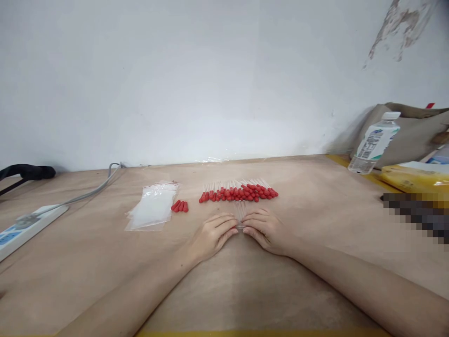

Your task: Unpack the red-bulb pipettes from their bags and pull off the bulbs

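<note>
Several slim clear tubes (240, 209) lie side by side on the table between my two hands. My left hand (216, 235) rests with curled fingers against their left side, and my right hand (267, 230) mirrors it on the right. Both thumbs and fingertips close on the tubes' near ends, where a clear piece shows crosswise. Just beyond is a row of droppers (238, 193) with red bulbs toward me and pale stems pointing away. A few loose red rubber bulbs (180, 206) sit left of that row.
Flat clear zip bags (152, 208) lie in a stack to the left. A white power strip (33, 224) with a grey cable is at far left. On the right are a plastic bottle (375, 142), a grey bag (414, 135) and a yellow package (414, 180). A wall (175, 93) bounds the back.
</note>
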The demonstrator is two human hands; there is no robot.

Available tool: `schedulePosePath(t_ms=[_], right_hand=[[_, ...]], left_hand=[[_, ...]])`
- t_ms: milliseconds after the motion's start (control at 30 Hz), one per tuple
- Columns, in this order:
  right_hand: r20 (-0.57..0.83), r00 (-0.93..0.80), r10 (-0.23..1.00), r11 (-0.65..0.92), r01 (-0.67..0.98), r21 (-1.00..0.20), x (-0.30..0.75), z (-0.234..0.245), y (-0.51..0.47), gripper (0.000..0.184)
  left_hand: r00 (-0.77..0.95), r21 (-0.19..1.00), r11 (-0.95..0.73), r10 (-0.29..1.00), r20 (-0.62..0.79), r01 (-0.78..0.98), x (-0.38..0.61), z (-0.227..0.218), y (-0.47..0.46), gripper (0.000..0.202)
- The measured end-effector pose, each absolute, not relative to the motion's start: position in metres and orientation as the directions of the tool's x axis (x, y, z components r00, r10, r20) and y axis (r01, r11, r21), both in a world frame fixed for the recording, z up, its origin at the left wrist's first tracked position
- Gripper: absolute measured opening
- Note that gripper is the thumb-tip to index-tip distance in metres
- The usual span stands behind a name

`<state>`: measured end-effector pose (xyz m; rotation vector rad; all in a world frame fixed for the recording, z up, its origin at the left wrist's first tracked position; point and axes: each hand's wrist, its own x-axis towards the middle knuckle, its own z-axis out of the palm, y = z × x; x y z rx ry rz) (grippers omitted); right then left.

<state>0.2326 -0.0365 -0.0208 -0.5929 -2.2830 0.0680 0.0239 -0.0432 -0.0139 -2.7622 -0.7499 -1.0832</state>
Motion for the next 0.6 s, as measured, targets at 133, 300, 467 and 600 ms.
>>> schedulePosePath(t_ms=[133,300,467,600], right_hand=[[0.670,-0.598,0.440,0.889,0.394,-0.232,0.2305,-0.0200,-0.0385,0.020],[0.716,-0.578,0.390,0.906,0.379,-0.188,0.2278,-0.0245,-0.0366,0.019],[0.747,-0.582,0.322,0.924,0.365,-0.114,0.2300,-0.0249,-0.0370,0.017],[0.750,-0.599,0.281,0.918,0.395,-0.029,0.2322,-0.0230,-0.0392,0.014]], left_hand=[[0.638,0.056,-0.883,0.379,0.670,0.465,0.0231,-0.0147,-0.0424,0.022],[0.650,0.039,-0.875,0.388,0.654,0.482,0.0237,-0.0138,-0.0436,0.024],[0.660,0.053,-0.865,0.419,0.623,0.498,0.0260,-0.0125,-0.0460,0.018],[0.701,0.014,-0.866,0.413,0.581,0.499,0.0271,-0.0072,-0.0486,0.014]])
